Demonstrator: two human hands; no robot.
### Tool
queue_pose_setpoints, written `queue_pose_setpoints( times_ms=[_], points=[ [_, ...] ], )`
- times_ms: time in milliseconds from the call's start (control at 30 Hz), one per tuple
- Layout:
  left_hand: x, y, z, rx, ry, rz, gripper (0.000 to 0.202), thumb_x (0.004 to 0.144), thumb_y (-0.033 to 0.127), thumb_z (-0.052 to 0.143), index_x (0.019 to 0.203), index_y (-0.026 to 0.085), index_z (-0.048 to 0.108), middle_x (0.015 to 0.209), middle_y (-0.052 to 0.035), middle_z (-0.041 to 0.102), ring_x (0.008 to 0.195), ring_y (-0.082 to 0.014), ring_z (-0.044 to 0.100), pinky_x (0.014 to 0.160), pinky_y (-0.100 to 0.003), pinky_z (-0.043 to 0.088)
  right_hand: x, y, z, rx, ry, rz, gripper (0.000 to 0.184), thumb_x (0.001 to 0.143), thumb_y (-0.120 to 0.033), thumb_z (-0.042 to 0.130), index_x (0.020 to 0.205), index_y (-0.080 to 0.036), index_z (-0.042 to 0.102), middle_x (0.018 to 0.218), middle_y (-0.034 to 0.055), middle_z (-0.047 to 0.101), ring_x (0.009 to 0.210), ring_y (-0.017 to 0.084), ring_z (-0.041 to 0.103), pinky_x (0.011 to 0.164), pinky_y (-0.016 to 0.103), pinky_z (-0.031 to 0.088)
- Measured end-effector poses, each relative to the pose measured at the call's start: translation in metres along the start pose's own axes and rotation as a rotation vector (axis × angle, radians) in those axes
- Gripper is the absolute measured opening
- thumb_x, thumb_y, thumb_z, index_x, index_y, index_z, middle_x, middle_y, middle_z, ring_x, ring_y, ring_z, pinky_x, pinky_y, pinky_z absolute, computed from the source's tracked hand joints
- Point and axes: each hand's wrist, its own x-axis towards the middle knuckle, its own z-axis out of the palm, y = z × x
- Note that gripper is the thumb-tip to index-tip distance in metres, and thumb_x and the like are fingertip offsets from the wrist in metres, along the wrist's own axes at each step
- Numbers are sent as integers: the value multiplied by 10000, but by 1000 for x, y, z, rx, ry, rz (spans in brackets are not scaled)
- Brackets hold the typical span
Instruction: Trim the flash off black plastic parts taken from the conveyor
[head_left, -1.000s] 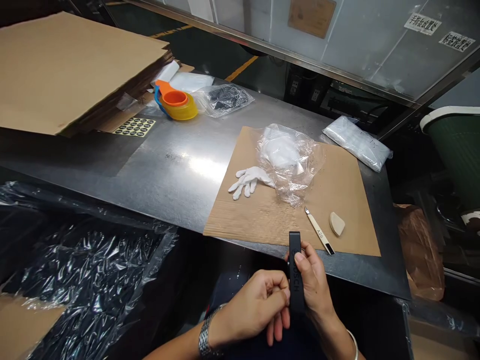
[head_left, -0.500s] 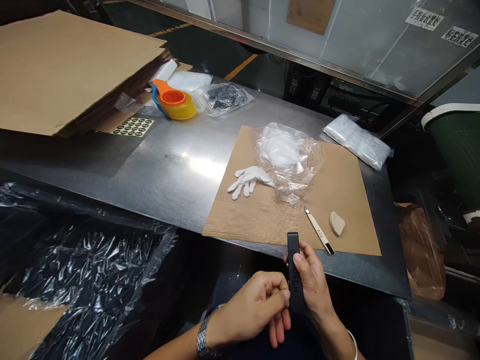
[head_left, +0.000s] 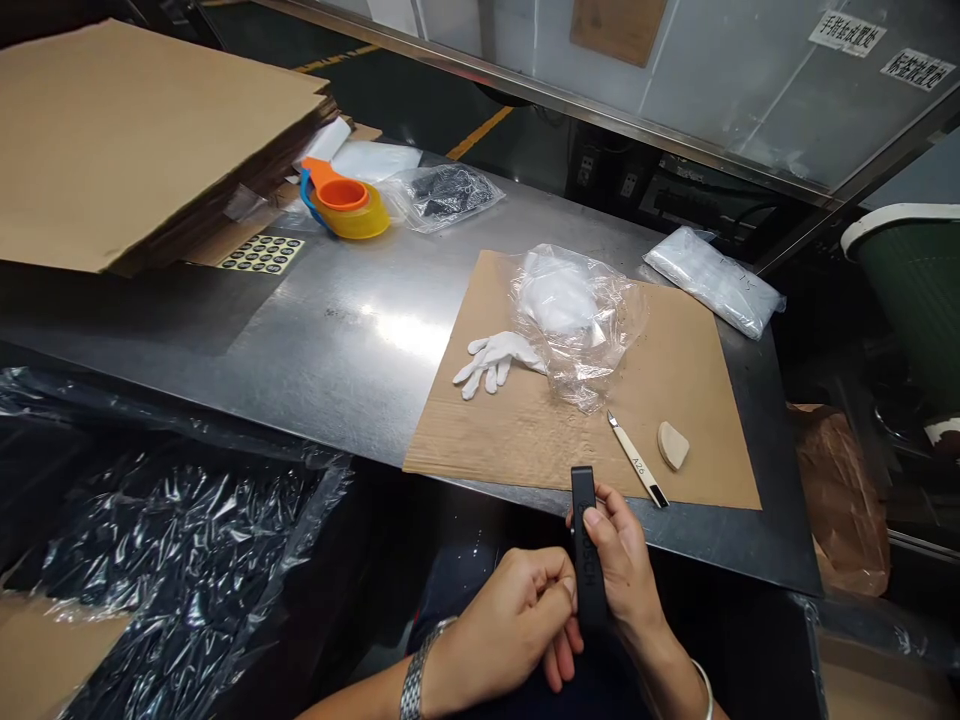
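In right hand (head_left: 628, 570), same black bar (head_left: 584, 550)

At five o'clock, we lose the lower end of the black BOSCH-marked piece (head_left: 588, 555) in the darkness, and it covers part of the right hand's fingers (head_left: 617, 503). Near six, the left hand (head_left: 517, 625) curls so tightly that we cannot tell whether it pinches anything. At two, crumpled clear film (head_left: 581, 375) blurs its white contents (head_left: 559, 295). At ten, we find the sticker sheet's print (head_left: 262, 254) too small; the left edge crops the cardboard stack (head_left: 150, 130).
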Motion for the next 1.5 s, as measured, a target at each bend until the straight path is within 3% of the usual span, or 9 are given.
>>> queue_pose_setpoints(
  times_ms=[267, 600, 900, 1100, 1300, 1500],
  points=[
    [2, -2, -4, -19, -48, 24, 280, 800, 419, 476, 700, 159, 449, 544, -1, 573, 403, -86, 535, 366, -170, 417, 1, -5, 2, 33, 16, 26, 382, 764, -508, 558, 961, -183, 516, 647, -35, 514, 521, 93, 391, 482, 208, 313],
    [4, -3, -4, -20, -21, 34, 303, 782, 437, 530, 686, 166, 432, 541, 23, 545, 392, -58, 489, 348, -139, 354, -1, -6, 6, 103, 98, 8, 385, 755, -516, 547, 969, -201, 492, 672, -35, 502, 492, 92, 385, 451, 221, 323],
    [4, -8, -5, -112, -72, 46, 303, 766, 441, 546, 703, 174, 415, 479, 60, 483, 355, -50, 444, 327, -131, 326, -2, -3, 6, 115, 225, -56, 299, 761, -497, 542, 843, -215, 488, 768, -7, 533, 691, 144, 536, 610, 264, 441],
    [4, -12, -2, -182, -75, 30, 311, 746, 450, 553, 713, 179, 403, 434, 29, 544, 325, -71, 463, 346, -158, 361, -2, -3, 7, 87, 248, -96, 322, 763, -493, 543, 920, -217, 493, 789, 1, 547, 730, 154, 536, 699, 297, 448],
    [5, -10, 0, -218, -35, 36, 303, 713, 428, 575, 694, 170, 417, 462, 6, 582, 351, -83, 510, 392, -170, 379, -3, 0, 7, 73, 265, -113, 286, 781, -475, 527, 872, -205, 512, 803, 20, 559, 730, 162, 539, 690, 309, 457],
    [4, -7, 2, -217, -15, 26, 276, 695, 397, 579, 684, 168, 424, 471, -4, 595, 360, -93, 524, 404, -178, 373, -4, 3, 6, 45, 286, -156, 351, 778, -482, 519, 988, -201, 517, 781, 17, 570, 702, 166, 548, 648, 309, 463]
  ],
)
